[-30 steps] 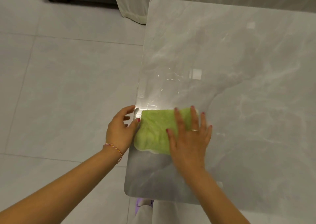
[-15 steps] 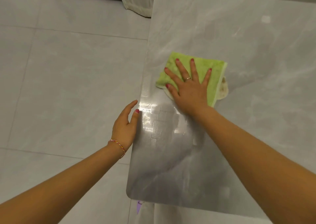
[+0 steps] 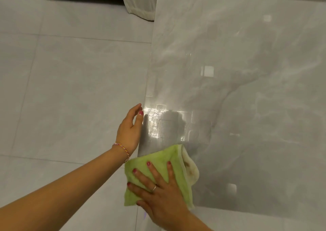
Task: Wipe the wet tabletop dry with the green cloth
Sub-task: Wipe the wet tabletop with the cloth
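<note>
Pressing down flat, the right hand [image 3: 164, 193] lies on the green cloth [image 3: 158, 170] with its fingers straight and spread — nothing curled round the fabric, a ring on one finger. The cloth sits at the near left corner of the desk [image 3: 247, 89], its left part hanging past the desk's edge over the floor [image 3: 70, 89]. On its right side a paler, cream-coloured underside with a brownish stain is folded up into view. The left hand [image 3: 130, 130] is off the cloth, held against the desk's left edge just beyond it, fingers relaxed and gripping nothing; a braided bracelet [image 3: 122, 148] circles its wrist. The glossy marble-patterned desk shows streaky, patchy reflections beside the left hand — whether that is water cannot be told. At the far end, a pale curtain [image 3: 139, 4] hangs to the tiled floor.
</note>
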